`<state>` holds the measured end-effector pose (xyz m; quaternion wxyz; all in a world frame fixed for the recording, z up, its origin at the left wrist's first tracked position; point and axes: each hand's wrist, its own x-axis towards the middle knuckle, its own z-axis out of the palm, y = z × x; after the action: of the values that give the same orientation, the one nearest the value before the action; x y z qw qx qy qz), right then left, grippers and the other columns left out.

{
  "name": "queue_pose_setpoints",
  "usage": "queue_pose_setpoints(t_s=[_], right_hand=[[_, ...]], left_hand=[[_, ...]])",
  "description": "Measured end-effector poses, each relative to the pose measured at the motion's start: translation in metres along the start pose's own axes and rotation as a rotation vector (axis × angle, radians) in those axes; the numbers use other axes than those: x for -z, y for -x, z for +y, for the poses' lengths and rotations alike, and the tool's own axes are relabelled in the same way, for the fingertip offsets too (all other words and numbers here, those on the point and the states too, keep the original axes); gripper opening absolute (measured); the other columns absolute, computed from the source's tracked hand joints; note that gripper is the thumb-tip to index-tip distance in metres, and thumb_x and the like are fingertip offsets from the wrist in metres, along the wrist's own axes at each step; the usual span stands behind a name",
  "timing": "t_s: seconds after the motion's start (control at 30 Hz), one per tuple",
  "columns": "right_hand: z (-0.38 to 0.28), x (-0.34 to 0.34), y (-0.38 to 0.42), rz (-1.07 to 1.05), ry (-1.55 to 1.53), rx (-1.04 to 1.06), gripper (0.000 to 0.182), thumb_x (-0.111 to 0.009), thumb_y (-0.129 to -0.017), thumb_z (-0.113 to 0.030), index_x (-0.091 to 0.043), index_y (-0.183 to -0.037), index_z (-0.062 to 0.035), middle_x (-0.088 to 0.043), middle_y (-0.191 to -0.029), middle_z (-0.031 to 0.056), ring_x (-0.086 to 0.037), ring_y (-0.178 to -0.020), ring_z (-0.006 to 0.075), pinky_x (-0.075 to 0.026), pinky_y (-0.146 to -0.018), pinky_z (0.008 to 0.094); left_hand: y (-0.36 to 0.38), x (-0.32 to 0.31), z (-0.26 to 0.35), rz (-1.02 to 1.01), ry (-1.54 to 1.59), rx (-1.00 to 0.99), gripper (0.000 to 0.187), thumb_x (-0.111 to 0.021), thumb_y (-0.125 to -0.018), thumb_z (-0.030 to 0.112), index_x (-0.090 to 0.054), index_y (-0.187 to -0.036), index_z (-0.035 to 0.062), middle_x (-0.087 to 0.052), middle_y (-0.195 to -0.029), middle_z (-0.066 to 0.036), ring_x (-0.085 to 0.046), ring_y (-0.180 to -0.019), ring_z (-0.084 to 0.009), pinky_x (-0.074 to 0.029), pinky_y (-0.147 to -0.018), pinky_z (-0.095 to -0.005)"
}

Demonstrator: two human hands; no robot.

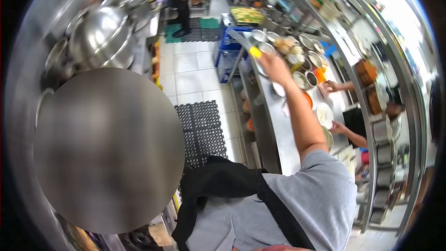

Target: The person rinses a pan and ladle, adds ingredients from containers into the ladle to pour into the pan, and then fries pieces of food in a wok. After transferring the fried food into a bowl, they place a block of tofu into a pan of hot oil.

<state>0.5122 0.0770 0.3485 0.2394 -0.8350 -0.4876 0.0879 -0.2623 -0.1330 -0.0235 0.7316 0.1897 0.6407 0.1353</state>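
Observation:
My right hand [275,67] reaches out over the steel counter [289,145], closed around the yellow handle of a knife [241,41]. Its grey blade points up and away, toward a tray of chopped green and yellow food [247,15]. Small bowls and tubs [301,80] with ingredients crowd the counter just right of the hand. My left hand does not show; a large blurred disc covers much of the left side.
Across the counter a co-worker's hand [339,128] touches a white bowl [324,115]. Blue crates [227,46] stand at the counter's far end. Perforated black mats [200,128] lie on the tiles. Large steel domes [100,32] sit at left; another person [179,0] stands beyond.

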Motion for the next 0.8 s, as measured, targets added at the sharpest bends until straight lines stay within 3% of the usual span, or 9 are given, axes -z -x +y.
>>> queue_pose_setpoints(t_s=[0.17,0.23,0.3,0.33,0.47,0.57,0.67,0.77,0.8], right_hand=[[0.178,0.186,-0.041,0.452,0.725,-0.102,0.024,-0.060,-0.096,-0.012,-0.070,-0.115,-0.0008,-0.069,-0.105,0.0259,-0.067,-0.103,0.0441,-0.053,-0.091,0.0519],[0.329,0.247,-0.067,0.531,1.106,0.385,0.023,-0.061,-0.096,-0.019,-0.070,-0.107,0.0001,-0.070,-0.101,0.0224,-0.067,-0.096,0.0410,-0.053,-0.083,0.0537],[0.377,0.305,-0.051,0.393,1.118,-0.212,0.036,-0.065,-0.098,-0.025,-0.067,-0.126,-0.0034,-0.074,-0.103,0.0200,-0.071,-0.098,0.0382,-0.057,-0.082,0.0500],[0.456,0.338,-0.054,0.402,1.257,-0.134,0.044,-0.066,-0.099,-0.029,-0.063,-0.135,-0.0024,-0.074,-0.106,0.0200,-0.073,-0.099,0.0378,-0.059,-0.080,0.0504],[0.425,0.434,-0.050,-0.079,0.632,-0.396,0.050,-0.051,-0.105,-0.040,-0.066,-0.132,0.0000,-0.069,-0.129,0.0297,-0.066,-0.118,0.0471,-0.054,-0.098,0.0544],[0.427,0.392,-0.028,0.262,1.238,-0.310,0.050,-0.044,-0.107,-0.039,-0.062,-0.145,-0.0113,-0.071,-0.129,0.0247,-0.069,-0.119,0.0421,-0.054,-0.098,0.0555],[0.101,0.280,0.057,0.520,1.198,-0.478,0.055,-0.045,-0.108,-0.046,-0.057,-0.152,-0.0148,-0.069,-0.137,0.0206,-0.068,-0.121,0.0401,-0.055,-0.096,0.0552],[0.186,0.291,-0.012,0.528,1.252,0.479,0.061,-0.049,-0.107,-0.059,-0.063,-0.149,-0.0166,-0.069,-0.135,0.0190,-0.069,-0.117,0.0410,-0.056,-0.096,0.0528],[0.120,0.245,0.009,0.475,1.041,0.267,0.054,-0.059,-0.105,-0.051,-0.067,-0.143,-0.0126,-0.070,-0.134,0.0205,-0.068,-0.116,0.0422,-0.054,-0.099,0.0519]], left_hand=[[-0.016,-0.005,0.009,0.061,-0.138,0.055,0.024,-0.055,-0.102,0.027,-0.065,-0.088,0.0104,-0.061,-0.067,-0.009,-0.063,-0.055,-0.0271,-0.051,-0.047,-0.0427],[-0.027,0.001,0.003,0.222,0.000,0.124,0.023,-0.055,-0.102,0.026,-0.065,-0.087,0.0104,-0.060,-0.065,-0.009,-0.062,-0.052,-0.0267,-0.050,-0.045,-0.0425],[-0.042,-0.021,-0.015,0.096,-0.598,-0.168,0.030,-0.060,-0.104,0.035,-0.063,-0.090,0.0084,-0.060,-0.071,-0.007,-0.063,-0.058,-0.0251,-0.056,-0.051,-0.0429],[-0.008,-0.058,0.007,0.223,-0.089,0.060,0.030,-0.056,-0.106,0.030,-0.063,-0.086,0.0074,-0.061,-0.071,-0.010,-0.060,-0.057,-0.0237,-0.049,-0.049,-0.0398],[0.018,-0.063,-0.028,0.291,0.140,0.186,0.031,-0.056,-0.103,0.036,-0.061,-0.113,0.0074,-0.067,-0.092,-0.011,-0.068,-0.071,-0.0248,-0.061,-0.063,-0.0436],[0.004,-0.056,-0.041,0.429,0.426,0.143,0.034,-0.057,-0.104,0.038,-0.063,-0.115,0.0059,-0.070,-0.096,-0.013,-0.070,-0.077,-0.0268,-0.062,-0.068,-0.0468],[-0.039,-0.035,-0.054,0.505,0.720,-0.033,0.034,-0.060,-0.105,0.038,-0.060,-0.118,0.0063,-0.067,-0.090,-0.012,-0.070,-0.076,-0.0273,-0.062,-0.067,-0.0453],[-0.040,-0.039,-0.014,0.601,0.883,-0.153,0.039,-0.067,-0.104,0.040,-0.058,-0.126,0.0087,-0.064,-0.094,-0.013,-0.068,-0.076,-0.0272,-0.062,-0.069,-0.0427],[-0.052,-0.027,-0.011,0.550,0.871,-0.211,0.047,-0.069,-0.103,0.041,-0.056,-0.136,0.0113,-0.062,-0.109,-0.016,-0.066,-0.081,-0.0272,-0.061,-0.071,-0.0446]])
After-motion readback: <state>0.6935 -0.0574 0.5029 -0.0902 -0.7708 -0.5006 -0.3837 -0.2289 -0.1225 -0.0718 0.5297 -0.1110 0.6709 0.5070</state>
